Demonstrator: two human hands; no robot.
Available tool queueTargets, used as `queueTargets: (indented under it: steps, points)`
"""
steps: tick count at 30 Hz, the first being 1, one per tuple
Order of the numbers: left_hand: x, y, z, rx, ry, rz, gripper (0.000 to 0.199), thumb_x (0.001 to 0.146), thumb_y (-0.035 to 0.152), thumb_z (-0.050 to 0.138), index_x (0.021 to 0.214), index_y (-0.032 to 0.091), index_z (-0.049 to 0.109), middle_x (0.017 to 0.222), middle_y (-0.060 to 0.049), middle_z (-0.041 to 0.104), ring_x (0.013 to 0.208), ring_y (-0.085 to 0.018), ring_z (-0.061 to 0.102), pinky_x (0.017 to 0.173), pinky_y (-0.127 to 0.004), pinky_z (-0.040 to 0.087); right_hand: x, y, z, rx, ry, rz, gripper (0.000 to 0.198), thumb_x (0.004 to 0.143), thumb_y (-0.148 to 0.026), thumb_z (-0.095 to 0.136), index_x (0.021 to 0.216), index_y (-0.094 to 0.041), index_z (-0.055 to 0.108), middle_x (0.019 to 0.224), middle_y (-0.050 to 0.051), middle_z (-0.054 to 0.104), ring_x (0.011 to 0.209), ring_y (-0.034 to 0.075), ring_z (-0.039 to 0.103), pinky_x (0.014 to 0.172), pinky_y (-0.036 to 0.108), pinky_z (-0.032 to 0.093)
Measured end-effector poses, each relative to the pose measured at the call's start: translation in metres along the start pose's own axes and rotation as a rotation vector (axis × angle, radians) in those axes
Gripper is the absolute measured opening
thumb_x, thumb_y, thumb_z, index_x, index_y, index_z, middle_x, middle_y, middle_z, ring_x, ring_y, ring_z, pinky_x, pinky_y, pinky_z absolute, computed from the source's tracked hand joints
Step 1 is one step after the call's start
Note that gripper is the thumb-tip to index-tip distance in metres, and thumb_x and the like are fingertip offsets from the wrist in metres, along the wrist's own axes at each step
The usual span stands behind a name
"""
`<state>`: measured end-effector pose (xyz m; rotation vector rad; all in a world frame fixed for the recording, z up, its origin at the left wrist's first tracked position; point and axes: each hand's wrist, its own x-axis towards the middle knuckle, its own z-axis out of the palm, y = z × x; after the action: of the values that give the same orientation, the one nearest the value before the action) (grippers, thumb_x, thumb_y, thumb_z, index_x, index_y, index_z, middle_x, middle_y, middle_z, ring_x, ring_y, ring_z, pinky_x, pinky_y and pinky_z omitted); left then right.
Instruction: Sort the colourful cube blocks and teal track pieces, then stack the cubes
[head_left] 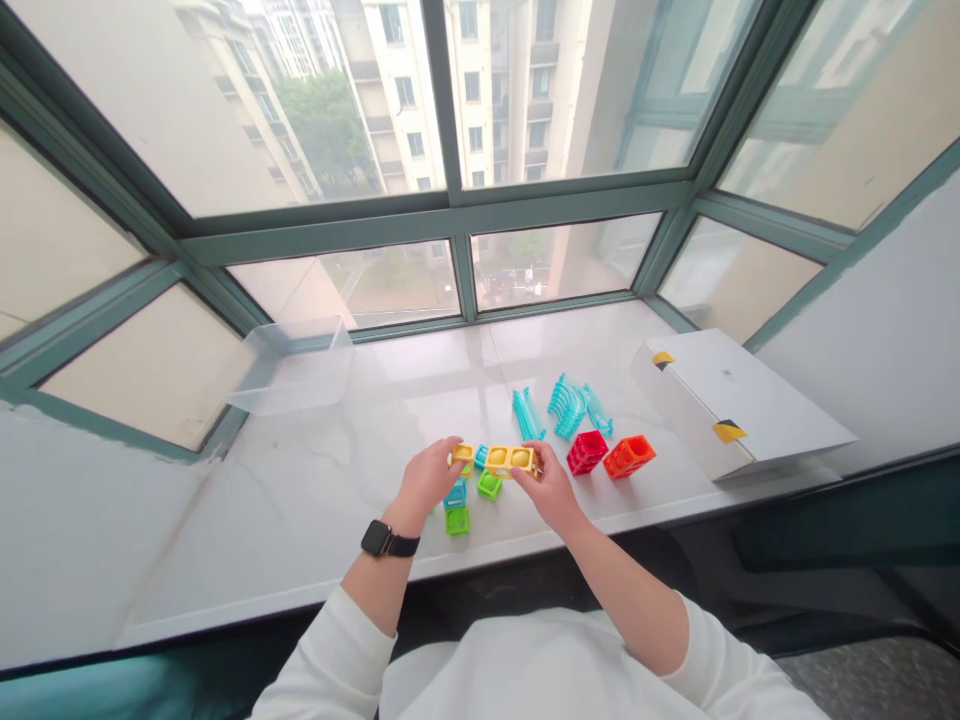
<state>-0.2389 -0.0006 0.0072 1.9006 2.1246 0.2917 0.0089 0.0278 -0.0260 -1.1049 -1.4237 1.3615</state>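
Between the fingers of my left hand (431,478) is a small yellow toy block (463,455). A longer yellow block piece (510,460) with round hollows is gripped at its right end by my right hand (551,488). A narrow gap separates the two yellow pieces, and a light blue block (481,457) shows through it. Below them are a blue block (455,493), a green block (457,521) and another green block (490,485). My left hand partly hides some of these. Right of my hands stand a red block stack (587,453) and an orange block stack (630,457).
Several clear turquoise track pieces (568,405) lie behind the stacks on the white marble-like sill (390,400). A transparent plastic bin (292,370) stands at the back left. To the right is a white box (739,395) with yellow-black tabs. Framed windows enclose the sill.
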Motion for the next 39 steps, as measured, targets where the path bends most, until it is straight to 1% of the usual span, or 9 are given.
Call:
queueTargets:
  steps: [5, 11, 15, 20, 24, 30, 33, 36, 39]
  points:
    - [0.009, 0.018, 0.01, 0.079, -0.119, 0.016, 0.027, 0.09, 0.033, 0.068, 0.117, 0.029, 0.068, 0.1, -0.005, 0.078, 0.093, -0.025, 0.073, 0.078, -0.031, 0.049, -0.01, 0.004, -0.004, 0.009, 0.046, -0.011, 0.048, 0.085, -0.045, 0.075, 0.124, -0.024, 0.055, 0.115, 0.007, 0.068, 0.105, 0.025, 0.071, 0.094, 0.04, 0.059]
    - [0.008, 0.021, 0.021, 0.169, -0.161, 0.037, 0.017, 0.087, 0.03, 0.072, 0.104, 0.026, 0.069, 0.106, -0.008, 0.073, 0.098, -0.025, 0.071, 0.08, -0.032, 0.048, -0.013, 0.016, -0.003, -0.004, 0.025, 0.013, 0.048, 0.083, -0.043, 0.074, 0.123, -0.024, 0.055, 0.114, 0.006, 0.068, 0.102, 0.024, 0.071, 0.092, 0.039, 0.059]
    - [0.004, 0.02, 0.023, 0.187, -0.169, 0.043, 0.024, 0.084, 0.032, 0.077, 0.107, 0.027, 0.07, 0.107, -0.007, 0.071, 0.098, -0.025, 0.071, 0.08, -0.032, 0.048, -0.014, 0.021, 0.0, -0.002, 0.018, 0.016, 0.046, 0.083, -0.042, 0.075, 0.122, -0.024, 0.056, 0.112, 0.005, 0.068, 0.102, 0.024, 0.071, 0.092, 0.039, 0.059]
    - [-0.001, -0.008, 0.012, 0.013, -0.049, 0.014, 0.037, 0.092, 0.047, 0.07, 0.124, 0.029, 0.067, 0.114, -0.005, 0.069, 0.085, -0.019, 0.07, 0.078, -0.031, 0.05, -0.016, 0.025, -0.002, -0.04, 0.02, 0.02, 0.048, 0.083, -0.044, 0.074, 0.123, -0.024, 0.057, 0.115, 0.007, 0.069, 0.101, 0.025, 0.071, 0.093, 0.041, 0.059]
    - [0.003, -0.046, 0.013, -0.069, 0.126, -0.121, 0.031, 0.102, 0.044, 0.05, 0.108, 0.021, 0.07, 0.103, -0.008, 0.069, 0.089, -0.022, 0.068, 0.086, -0.035, 0.05, -0.017, 0.029, -0.002, -0.04, 0.013, 0.032, 0.048, 0.082, -0.043, 0.074, 0.123, -0.024, 0.058, 0.114, 0.007, 0.069, 0.103, 0.025, 0.071, 0.093, 0.041, 0.059]
    - [0.021, -0.068, 0.043, -0.106, 0.083, -0.108, 0.03, 0.102, 0.036, 0.048, 0.097, 0.019, 0.072, 0.099, -0.01, 0.074, 0.096, -0.023, 0.07, 0.09, -0.034, 0.052, -0.024, 0.026, 0.005, -0.016, -0.041, 0.053, 0.045, 0.081, -0.04, 0.075, 0.121, -0.025, 0.058, 0.111, 0.005, 0.07, 0.101, 0.025, 0.071, 0.092, 0.041, 0.06]
    - [0.019, -0.064, 0.045, -0.121, 0.072, -0.067, 0.028, 0.101, 0.034, 0.05, 0.105, 0.02, 0.074, 0.112, -0.011, 0.076, 0.107, -0.025, 0.07, 0.099, -0.038, 0.051, -0.027, 0.023, 0.006, 0.007, -0.075, 0.061, 0.044, 0.081, -0.039, 0.076, 0.119, -0.024, 0.059, 0.11, 0.005, 0.07, 0.1, 0.025, 0.071, 0.092, 0.04, 0.06]
    - [0.0, -0.051, 0.035, -0.13, 0.133, -0.034, 0.035, 0.102, 0.038, 0.049, 0.127, 0.022, 0.068, 0.141, -0.013, 0.067, 0.132, -0.028, 0.06, 0.114, -0.047, 0.043, -0.026, 0.021, 0.009, 0.026, -0.12, 0.068, 0.045, 0.08, -0.039, 0.078, 0.118, -0.025, 0.06, 0.109, 0.005, 0.072, 0.1, 0.025, 0.072, 0.093, 0.041, 0.059]
    - [-0.033, -0.028, 0.026, -0.261, 0.099, 0.236, 0.054, 0.097, 0.045, 0.062, 0.147, 0.026, 0.054, 0.15, -0.011, 0.06, 0.139, -0.027, 0.055, 0.118, -0.044, 0.043, -0.025, 0.015, 0.021, 0.106, -0.217, 0.05, 0.046, 0.08, -0.038, 0.079, 0.119, -0.026, 0.06, 0.112, 0.005, 0.072, 0.105, 0.026, 0.072, 0.095, 0.042, 0.058]
